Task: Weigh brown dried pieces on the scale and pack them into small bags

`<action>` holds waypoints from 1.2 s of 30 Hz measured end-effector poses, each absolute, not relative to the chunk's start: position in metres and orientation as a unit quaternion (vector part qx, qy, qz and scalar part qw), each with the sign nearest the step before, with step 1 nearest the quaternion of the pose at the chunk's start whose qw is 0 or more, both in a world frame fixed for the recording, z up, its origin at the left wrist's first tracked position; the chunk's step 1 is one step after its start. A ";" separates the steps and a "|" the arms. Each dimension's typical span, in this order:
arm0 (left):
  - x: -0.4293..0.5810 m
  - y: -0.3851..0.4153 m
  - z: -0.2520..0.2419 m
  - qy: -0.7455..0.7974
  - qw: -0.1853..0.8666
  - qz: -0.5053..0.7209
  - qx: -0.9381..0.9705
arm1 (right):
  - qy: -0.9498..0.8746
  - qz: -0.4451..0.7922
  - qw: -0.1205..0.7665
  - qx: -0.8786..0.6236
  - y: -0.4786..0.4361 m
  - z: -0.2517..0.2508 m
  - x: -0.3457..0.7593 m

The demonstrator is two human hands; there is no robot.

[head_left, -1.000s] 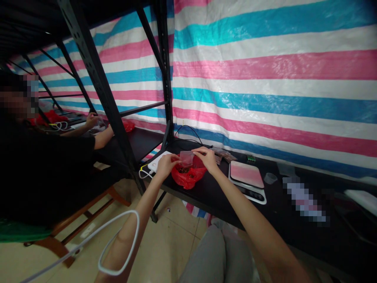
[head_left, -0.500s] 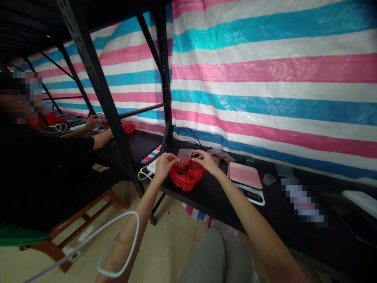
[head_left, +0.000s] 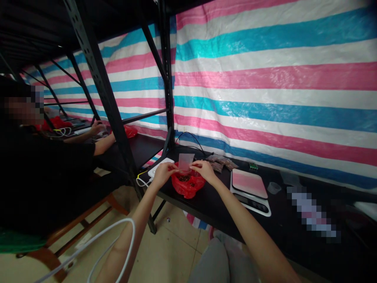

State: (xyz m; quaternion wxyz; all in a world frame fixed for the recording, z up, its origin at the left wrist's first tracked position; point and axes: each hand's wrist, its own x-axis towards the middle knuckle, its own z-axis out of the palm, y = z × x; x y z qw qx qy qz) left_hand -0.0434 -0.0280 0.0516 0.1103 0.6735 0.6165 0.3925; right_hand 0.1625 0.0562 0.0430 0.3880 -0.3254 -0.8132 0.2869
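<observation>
A small clear plastic bag (head_left: 186, 162) is stretched between my two hands, above a red plastic bag (head_left: 187, 190) whose top is open. Dark little pieces (head_left: 185, 178) lie inside the red bag; what they are is too small to tell. My left hand (head_left: 165, 174) pinches the clear bag's left edge between thumb and fingers. On the opposite edge, my right hand (head_left: 204, 171) pinches it the same way. The clear bag looks flat, and nothing shows inside it.
Right of the red bag is a kitchen scale (head_left: 250, 190), with a small clear cup (head_left: 274, 188) beyond it. Filled packets (head_left: 219, 162) lie behind. A white power strip (head_left: 160, 167) is at left. A shelf post (head_left: 103, 94) separates me from a seated co-worker (head_left: 53, 157).
The clear bag has turned more upright between my hands, and both hands keep their pinch on it. The whole view has shifted slightly, so things sit lower in the picture.
</observation>
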 end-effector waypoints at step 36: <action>-0.033 -0.030 0.048 0.560 0.101 0.466 0.677 | -0.788 0.353 0.416 -0.285 0.048 0.041 0.165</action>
